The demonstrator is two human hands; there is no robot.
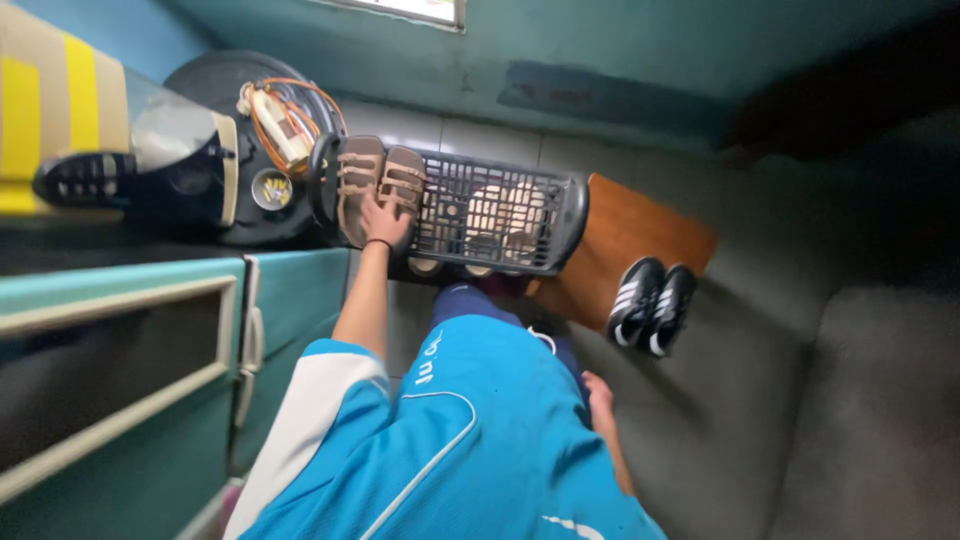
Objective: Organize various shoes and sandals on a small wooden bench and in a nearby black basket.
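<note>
The left hand [385, 218] lies with fingers spread flat against the heels of a pair of tan strapped sandals [380, 180], which rest on top of a dark grey plastic slatted shoe rack [545, 215] (pale shoes show through its slats). The right hand [600, 395] hangs beside the blue shirt [480, 440], its fingers hidden, so their state cannot be told. A pair of black trainers with white stripes [652, 305] sits on a brown wooden board [625, 235] just right of the rack.
</note>
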